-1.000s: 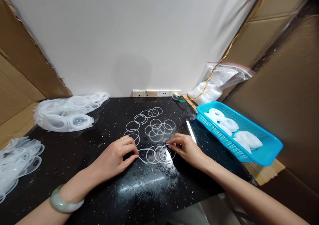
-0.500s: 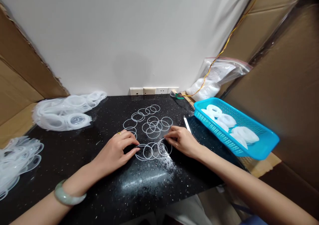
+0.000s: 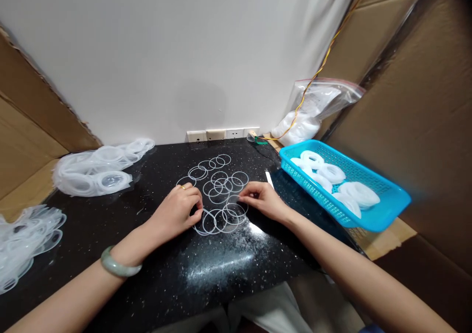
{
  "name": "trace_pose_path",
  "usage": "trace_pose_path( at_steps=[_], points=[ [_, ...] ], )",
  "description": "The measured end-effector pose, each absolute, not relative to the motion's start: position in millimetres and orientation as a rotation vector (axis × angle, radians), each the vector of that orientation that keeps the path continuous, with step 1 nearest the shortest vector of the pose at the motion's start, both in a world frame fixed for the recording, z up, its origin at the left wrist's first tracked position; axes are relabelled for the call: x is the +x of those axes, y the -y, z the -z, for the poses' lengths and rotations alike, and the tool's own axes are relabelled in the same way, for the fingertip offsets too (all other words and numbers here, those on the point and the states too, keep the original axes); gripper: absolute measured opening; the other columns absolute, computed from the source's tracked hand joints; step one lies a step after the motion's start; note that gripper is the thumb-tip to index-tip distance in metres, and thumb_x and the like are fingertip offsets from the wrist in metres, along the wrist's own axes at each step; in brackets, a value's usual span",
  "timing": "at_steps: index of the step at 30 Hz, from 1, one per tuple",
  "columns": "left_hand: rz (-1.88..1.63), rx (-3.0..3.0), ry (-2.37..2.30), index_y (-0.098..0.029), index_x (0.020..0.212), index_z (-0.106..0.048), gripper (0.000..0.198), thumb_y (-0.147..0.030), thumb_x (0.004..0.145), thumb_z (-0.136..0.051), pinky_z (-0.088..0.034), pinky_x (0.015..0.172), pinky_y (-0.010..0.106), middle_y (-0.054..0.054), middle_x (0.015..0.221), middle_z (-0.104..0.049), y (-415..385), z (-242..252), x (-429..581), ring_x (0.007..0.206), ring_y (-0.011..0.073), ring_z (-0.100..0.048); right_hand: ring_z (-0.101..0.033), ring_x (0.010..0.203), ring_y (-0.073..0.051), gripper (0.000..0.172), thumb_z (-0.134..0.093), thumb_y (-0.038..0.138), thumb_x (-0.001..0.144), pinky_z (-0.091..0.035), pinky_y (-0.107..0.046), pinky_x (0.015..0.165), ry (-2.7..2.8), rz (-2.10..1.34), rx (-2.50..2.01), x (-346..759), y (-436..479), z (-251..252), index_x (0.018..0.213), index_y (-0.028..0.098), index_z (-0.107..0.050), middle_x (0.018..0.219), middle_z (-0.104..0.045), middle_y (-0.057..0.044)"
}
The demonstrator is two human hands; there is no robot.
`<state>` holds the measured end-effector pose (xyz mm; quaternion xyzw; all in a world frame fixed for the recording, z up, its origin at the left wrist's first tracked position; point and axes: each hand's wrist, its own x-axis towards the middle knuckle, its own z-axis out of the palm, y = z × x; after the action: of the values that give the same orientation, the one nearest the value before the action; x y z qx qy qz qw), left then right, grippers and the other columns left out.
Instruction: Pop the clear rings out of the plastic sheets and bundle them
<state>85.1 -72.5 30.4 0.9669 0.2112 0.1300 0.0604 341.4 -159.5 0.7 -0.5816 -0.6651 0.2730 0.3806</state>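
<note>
Several thin clear rings [image 3: 220,182] lie overlapping in loose groups on the black speckled countertop [image 3: 155,279]. My left hand [image 3: 183,206], with a ring on one finger and a green bangle at the wrist, has thumb and fingertips pinched at the left end of the near row of rings. My right hand [image 3: 262,199] pinches the edge of a thin clear ring [image 3: 236,221] at the right end of that row. White powder [image 3: 221,268] is scattered on the counter just in front of the rings.
A blue basket [image 3: 391,210] with white ring bundles stands at the right. Bagged rings [image 3: 92,168] and another pile of rings [image 3: 27,244] lie at the left. Behind are wall sockets [image 3: 216,135], a plastic bag [image 3: 298,126] and a yellow wire [image 3: 324,58]. Cardboard borders both sides.
The view has shifted slightly. My left thumb and fingers have closed together. My right hand has moved a little up and left relative to the near row, and the ring at its fingertips has shifted with it.
</note>
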Motion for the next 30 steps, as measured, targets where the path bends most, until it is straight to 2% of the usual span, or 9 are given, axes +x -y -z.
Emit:
trace_pose_path(
  at_steps=[5, 8, 13, 16, 19, 22, 25, 30],
  points=[
    [-0.464, 2.781, -0.724, -0.019, 0.084, -0.064, 0.01, -0.02, 0.085, -0.055, -0.043, 0.08, 0.036, 0.003, 0.088, -0.066, 64.4, -29.0, 82.1, 0.085, 0.0202, -0.056, -0.055, 0.067, -0.011, 0.012, -0.064, 0.017, 0.081, -0.043, -0.023, 0.062, 1.776, -0.573, -1.55, 342.0, 161.9, -1.6, 0.089, 0.015, -0.071, 0.082, -0.065, -0.003],
    [-0.465, 2.707, -0.758, -0.02, 0.088, -0.067, 0.013, -0.027, 0.087, -0.056, -0.045, 0.078, 0.034, 0.004, 0.093, -0.067, 56.6, -34.5, 74.7, 0.087, 0.0203, -0.057, -0.056, 0.068, -0.011, 0.012, -0.064, 0.017, 0.08, -0.043, -0.023, 0.064, 1.779, -0.533, -1.57, 341.8, 163.0, -2.1, 0.09, 0.015, -0.071, 0.086, -0.065, -0.004],
    [-0.326, 2.663, -0.763, -0.021, 0.085, -0.069, 0.016, -0.035, 0.079, -0.065, -0.045, 0.079, 0.033, 0.004, 0.092, -0.066, 50.8, -43.3, 70.7, 0.088, 0.0211, -0.058, -0.055, 0.07, -0.011, 0.013, -0.063, 0.019, 0.081, -0.042, -0.024, 0.065, 1.856, -0.475, -1.58, 340.6, 163.8, -1.8, 0.092, 0.016, -0.069, 0.088, -0.063, -0.004],
    [-0.216, 2.711, -0.747, -0.021, 0.081, -0.068, 0.014, -0.032, 0.072, -0.07, -0.044, 0.079, 0.034, 0.003, 0.09, -0.065, 54.0, -42.7, 77.5, 0.087, 0.0217, -0.058, -0.056, 0.074, -0.013, 0.021, -0.069, 0.029, 0.076, -0.042, -0.025, 0.066, 1.906, -0.418, -1.701, 336.4, 163.9, -6.2, 0.092, 0.017, -0.068, 0.093, -0.062, -0.005],
    [-0.183, 2.774, -0.717, -0.02, 0.072, -0.066, 0.003, -0.02, 0.069, -0.067, -0.042, 0.08, 0.033, 0.001, 0.085, -0.064, 57.6, -40.3, 85.9, 0.084, 0.021, -0.057, -0.058, 0.079, -0.016, 0.028, -0.073, 0.035, 0.069, -0.042, -0.026, 0.067, 1.991, -0.342, -1.845, 328.0, 161.3, -14.7, 0.089, 0.017, -0.066, 0.093, -0.062, -0.005],
    [-0.202, 2.802, -0.712, -0.019, 0.065, -0.064, 0.008, -0.012, 0.068, -0.062, -0.041, 0.078, 0.033, 0.001, 0.078, -0.064, 58.0, -40.2, 90.5, 0.082, 0.0203, -0.057, -0.06, 0.077, -0.018, 0.018, -0.072, 0.031, 0.068, -0.04, -0.025, 0.062, 2.111, -0.343, -1.953, 317.7, 155.3, -24.0, 0.079, 0.018, -0.065, 0.087, -0.064, -0.005],
    [-0.253, 2.729, -0.753, -0.018, 0.065, -0.066, 0.007, -0.012, 0.069, -0.062, -0.042, 0.074, 0.03, 0.001, 0.076, -0.065, 55.3, -43.0, 89.9, 0.078, 0.0192, -0.059, -0.062, 0.075, -0.018, 0.008, -0.07, 0.025, 0.068, -0.037, -0.024, 0.057, 2.19, -0.385, -2.064, 309.1, 148.9, -31.8, 0.072, 0.019, -0.067, 0.08, -0.067, -0.005],
    [-0.327, 2.556, -0.847, -0.016, 0.07, -0.07, 0.007, -0.016, 0.072, -0.063, -0.042, 0.065, 0.025, 0.002, 0.077, -0.067, 51.6, -47.4, 83.1, 0.071, 0.0155, -0.061, -0.062, 0.071, -0.018, 0.007, -0.07, 0.021, 0.066, -0.037, -0.023, 0.056, 2.22, -0.401, -2.109, 303.5, 146.5, -36.1, 0.073, 0.02, -0.069, 0.078, -0.069, -0.005]
  ],
)
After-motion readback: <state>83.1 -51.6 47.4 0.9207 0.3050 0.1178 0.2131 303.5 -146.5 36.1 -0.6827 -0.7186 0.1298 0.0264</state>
